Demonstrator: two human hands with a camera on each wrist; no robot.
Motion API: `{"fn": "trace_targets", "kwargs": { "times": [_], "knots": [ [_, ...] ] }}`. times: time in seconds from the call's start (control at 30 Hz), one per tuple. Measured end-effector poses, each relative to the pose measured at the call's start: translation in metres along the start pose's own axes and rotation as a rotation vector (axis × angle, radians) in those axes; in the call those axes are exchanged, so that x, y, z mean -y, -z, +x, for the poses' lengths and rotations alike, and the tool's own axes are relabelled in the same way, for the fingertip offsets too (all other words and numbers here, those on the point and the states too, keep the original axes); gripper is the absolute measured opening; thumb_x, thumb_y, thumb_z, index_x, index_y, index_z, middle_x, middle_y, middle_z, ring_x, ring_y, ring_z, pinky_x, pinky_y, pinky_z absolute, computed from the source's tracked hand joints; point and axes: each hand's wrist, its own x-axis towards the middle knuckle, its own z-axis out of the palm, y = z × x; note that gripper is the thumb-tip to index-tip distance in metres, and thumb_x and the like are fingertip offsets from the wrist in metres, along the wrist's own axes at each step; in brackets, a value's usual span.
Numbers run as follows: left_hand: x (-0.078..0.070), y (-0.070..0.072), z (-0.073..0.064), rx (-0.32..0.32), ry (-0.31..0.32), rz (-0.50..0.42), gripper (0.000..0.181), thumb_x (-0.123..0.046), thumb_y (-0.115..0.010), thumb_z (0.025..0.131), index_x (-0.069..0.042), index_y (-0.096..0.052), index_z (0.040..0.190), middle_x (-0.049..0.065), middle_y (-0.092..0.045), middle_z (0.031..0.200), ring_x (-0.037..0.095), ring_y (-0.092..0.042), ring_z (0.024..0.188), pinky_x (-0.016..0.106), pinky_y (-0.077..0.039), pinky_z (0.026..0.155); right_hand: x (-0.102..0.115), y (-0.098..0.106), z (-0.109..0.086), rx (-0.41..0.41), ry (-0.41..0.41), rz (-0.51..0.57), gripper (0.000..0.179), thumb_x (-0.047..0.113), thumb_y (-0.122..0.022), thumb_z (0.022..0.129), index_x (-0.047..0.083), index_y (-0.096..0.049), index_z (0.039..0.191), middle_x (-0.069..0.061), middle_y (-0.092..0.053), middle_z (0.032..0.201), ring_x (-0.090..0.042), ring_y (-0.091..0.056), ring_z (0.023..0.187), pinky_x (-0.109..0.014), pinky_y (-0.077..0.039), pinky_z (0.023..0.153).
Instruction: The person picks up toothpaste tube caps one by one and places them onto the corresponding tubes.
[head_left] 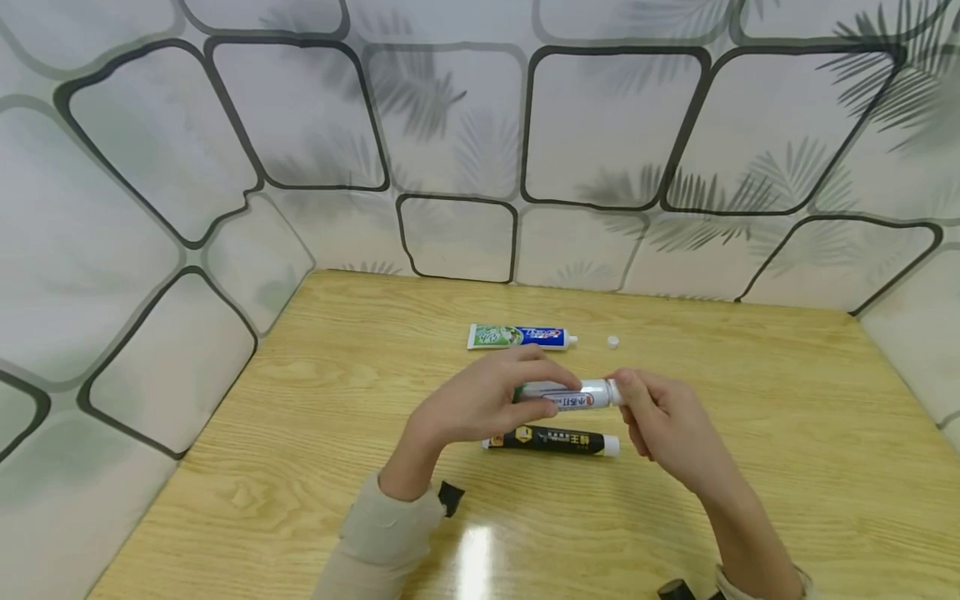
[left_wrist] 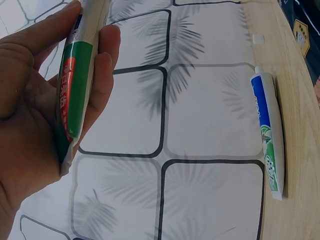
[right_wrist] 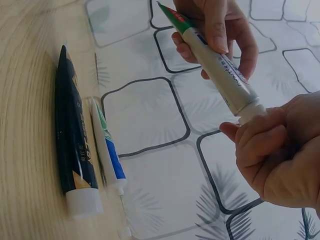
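White-and-green tube [head_left: 592, 395] is held in the air above the table, between the two hands, roughly level in the head view, its white cap [right_wrist: 251, 111] at the right-hand end. Left hand [head_left: 487, 396]: fingers and thumb curled around the tube body, closed only as far as the tube's thickness allows; green, flat end lies towards the palm. Right hand [head_left: 667, 421]: thumb and fingers bent in, pinching the cap. Black tube [head_left: 562, 441] with a white cap lies on the table, on the near side of the held tube. Blue-and-green tube [head_left: 525, 337] lies on the far side, narrow nozzle pointing right; small loose cap [head_left: 612, 342] sits near that nozzle, apart from it. Wood-grain table [head_left: 337, 350] meets a wall covering [head_left: 450, 125] patterned with dark outlines and leaf fronds.
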Motion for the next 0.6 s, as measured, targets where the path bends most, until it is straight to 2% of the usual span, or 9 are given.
{"fn": "trace_targets", "kwargs": {
  "times": [0.13, 0.33, 0.43, 0.6],
  "knots": [
    [-0.0001, -0.0012, 0.0005, 0.001, 0.007, 0.006, 0.028, -0.017, -0.065, 0.091, -0.016, -0.064, 0.119, -0.003, -0.060, 0.114, 0.005, -0.052, 0.093, 0.022, -0.044, 0.078, -0.0011, 0.0000, 0.0010, 0.017, -0.049, 0.106, 0.048, 0.038, -0.036, 0.103, -0.001, -0.064, 0.099, -0.002, -0.037, 0.054, -0.011, -0.030, 0.041, -0.029, -0.029, 0.036],
    [-0.0004, -0.0013, 0.0013, -0.008, 0.019, -0.039, 0.029, -0.014, -0.066, 0.090, -0.014, -0.065, 0.118, -0.002, -0.062, 0.115, 0.005, -0.052, 0.093, 0.022, -0.045, 0.076, -0.0027, 0.0019, 0.0031, 0.068, -0.064, 0.257, 0.054, 0.037, -0.032, 0.103, -0.010, -0.060, 0.104, 0.001, -0.032, 0.053, -0.011, -0.024, 0.041, -0.029, -0.023, 0.034],
    [0.0004, -0.0016, 0.0019, -0.008, 0.039, -0.055, 0.029, -0.015, -0.065, 0.090, -0.013, -0.066, 0.119, -0.001, -0.063, 0.116, 0.006, -0.052, 0.088, 0.022, -0.045, 0.072, -0.0045, 0.0012, 0.0043, 0.087, -0.049, 0.270, 0.053, 0.036, -0.032, 0.104, -0.009, -0.057, 0.115, -0.001, -0.037, 0.058, -0.010, -0.031, 0.044, -0.029, -0.027, 0.037],
    [0.0038, -0.0013, 0.0014, -0.007, 0.076, -0.086, 0.029, -0.016, -0.064, 0.091, -0.014, -0.065, 0.120, -0.002, -0.064, 0.113, 0.008, -0.052, 0.078, 0.023, -0.044, 0.066, -0.0066, -0.0007, 0.0050, 0.103, 0.011, 0.231, 0.047, 0.028, -0.035, 0.104, -0.005, -0.046, 0.135, -0.011, -0.049, 0.071, -0.015, -0.047, 0.056, -0.028, -0.043, 0.049]
  ]
}}
